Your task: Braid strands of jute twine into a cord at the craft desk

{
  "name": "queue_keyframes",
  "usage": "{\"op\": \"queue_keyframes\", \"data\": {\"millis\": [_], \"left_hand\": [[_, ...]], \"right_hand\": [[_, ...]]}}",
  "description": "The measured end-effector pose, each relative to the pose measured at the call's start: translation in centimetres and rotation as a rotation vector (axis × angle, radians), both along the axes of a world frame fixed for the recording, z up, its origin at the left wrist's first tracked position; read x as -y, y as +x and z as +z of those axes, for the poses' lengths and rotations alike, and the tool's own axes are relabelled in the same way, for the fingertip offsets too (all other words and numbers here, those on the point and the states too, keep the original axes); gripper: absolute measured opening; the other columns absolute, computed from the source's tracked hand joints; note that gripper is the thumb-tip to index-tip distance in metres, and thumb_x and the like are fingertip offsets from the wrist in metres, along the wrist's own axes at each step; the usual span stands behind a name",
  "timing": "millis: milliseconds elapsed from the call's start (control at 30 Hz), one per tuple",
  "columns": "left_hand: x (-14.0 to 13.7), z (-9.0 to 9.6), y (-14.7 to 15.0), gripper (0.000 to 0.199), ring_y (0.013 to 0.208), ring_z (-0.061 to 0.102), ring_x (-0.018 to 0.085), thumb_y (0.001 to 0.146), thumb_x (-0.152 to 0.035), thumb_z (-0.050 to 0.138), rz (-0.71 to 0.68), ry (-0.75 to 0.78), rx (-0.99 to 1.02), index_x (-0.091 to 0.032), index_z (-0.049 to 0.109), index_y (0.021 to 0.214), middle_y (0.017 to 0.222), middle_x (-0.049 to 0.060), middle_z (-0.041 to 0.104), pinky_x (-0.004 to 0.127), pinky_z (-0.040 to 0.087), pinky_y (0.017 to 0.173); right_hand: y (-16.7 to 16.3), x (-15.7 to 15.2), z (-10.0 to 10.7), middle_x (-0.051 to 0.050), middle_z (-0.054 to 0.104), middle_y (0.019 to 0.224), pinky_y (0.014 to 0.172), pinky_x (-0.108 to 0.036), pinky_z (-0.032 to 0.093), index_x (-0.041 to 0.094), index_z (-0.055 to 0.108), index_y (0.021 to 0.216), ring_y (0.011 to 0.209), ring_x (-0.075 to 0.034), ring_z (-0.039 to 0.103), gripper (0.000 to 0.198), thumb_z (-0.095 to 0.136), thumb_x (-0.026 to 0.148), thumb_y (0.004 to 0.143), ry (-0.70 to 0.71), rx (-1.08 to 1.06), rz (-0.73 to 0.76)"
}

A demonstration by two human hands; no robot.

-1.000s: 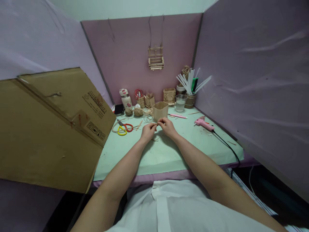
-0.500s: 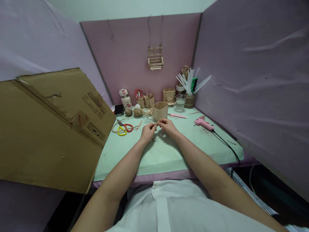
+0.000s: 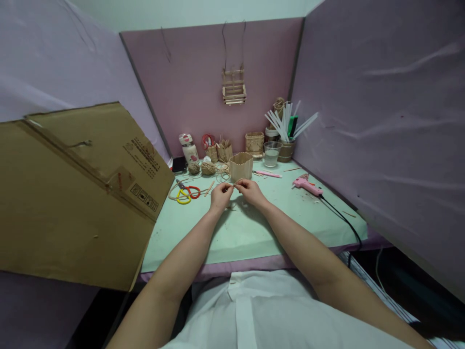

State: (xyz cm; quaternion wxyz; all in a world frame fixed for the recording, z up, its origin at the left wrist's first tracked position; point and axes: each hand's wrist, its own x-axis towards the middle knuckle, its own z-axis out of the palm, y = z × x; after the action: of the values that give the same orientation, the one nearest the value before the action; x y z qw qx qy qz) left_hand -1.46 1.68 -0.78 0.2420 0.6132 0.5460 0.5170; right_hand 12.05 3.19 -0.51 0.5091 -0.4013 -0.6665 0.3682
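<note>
I see my left hand (image 3: 220, 194) and right hand (image 3: 250, 190) meeting over the mint-green tabletop (image 3: 254, 228), fingertips pinched together on a small thin tan piece (image 3: 234, 184) held between them, with the scalloped pale wooden stick cup (image 3: 241, 166) just beyond the fingers and the pink glue gun (image 3: 307, 185) well off to their right.

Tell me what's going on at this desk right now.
A person sits at a green table, both hands together over it. The left hand and right hand pinch a small piece between their fingertips, too small to identify, just in front of a stick cup. Scissors and twine balls lie to the left, a pink glue gun to the right, and a cardboard box leans at the left edge.
</note>
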Motion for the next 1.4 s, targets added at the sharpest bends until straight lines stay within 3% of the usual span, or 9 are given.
{"op": "queue_keyframes", "data": {"millis": [467,767,1000,1233,1400], "left_hand": [[0.06,0.07,0.31,0.011,0.059,0.048,0.011,0.068,-0.025,0.056,-0.014,-0.035,0.075,-0.015,0.06,0.067,0.059,-0.002,0.056,0.022,0.037,0.06],[0.28,0.58,0.39,0.023,0.058,0.043,0.008,0.063,-0.036,0.066,-0.232,-0.237,0.42,-0.016,0.062,0.074,0.067,-0.001,0.056,0.019,0.03,0.051],[0.11,0.39,0.32,0.027,0.056,0.041,0.007,0.06,-0.037,0.07,-0.174,-0.208,0.426,-0.015,0.064,0.074,0.063,-0.002,0.055,0.02,0.028,0.049],[0.08,0.54,0.3,0.023,0.063,0.049,0.011,0.061,-0.033,0.069,-0.118,-0.134,0.387,-0.014,0.066,0.074,0.07,0.003,0.063,0.021,0.034,0.054],[0.33,0.71,0.38,0.016,0.059,0.047,0.008,0.062,-0.026,0.068,-0.121,-0.235,0.52,-0.014,0.064,0.071,0.065,0.001,0.058,0.018,0.031,0.048]], "right_hand": [[-0.08,-0.12,-0.22,0.001,0.055,0.059,0.057,-0.025,0.035,0.017,0.061,0.068,0.058,-0.012,0.047,0.02,0.054,0.036,0.072,0.007,0.05,-0.034],[0.07,0.41,0.21,-0.001,0.059,0.066,0.048,-0.021,0.032,0.017,0.065,0.075,0.057,-0.011,0.05,0.021,0.058,0.035,0.068,-0.294,-0.119,0.07],[0.06,-0.16,-0.18,0.001,0.059,0.064,0.058,-0.024,0.039,0.017,0.061,0.07,0.06,-0.011,0.049,0.015,0.058,0.031,0.066,-0.041,-0.039,-0.072],[0.05,-0.05,-0.09,-0.002,0.063,0.067,0.062,-0.026,0.041,0.016,0.065,0.072,0.064,-0.014,0.053,0.022,0.057,0.037,0.071,0.022,0.026,-0.086],[0.1,0.18,0.05,-0.002,0.063,0.069,0.064,-0.026,0.042,0.017,0.063,0.07,0.066,-0.014,0.054,0.017,0.057,0.032,0.072,0.099,0.029,-0.101]]}}
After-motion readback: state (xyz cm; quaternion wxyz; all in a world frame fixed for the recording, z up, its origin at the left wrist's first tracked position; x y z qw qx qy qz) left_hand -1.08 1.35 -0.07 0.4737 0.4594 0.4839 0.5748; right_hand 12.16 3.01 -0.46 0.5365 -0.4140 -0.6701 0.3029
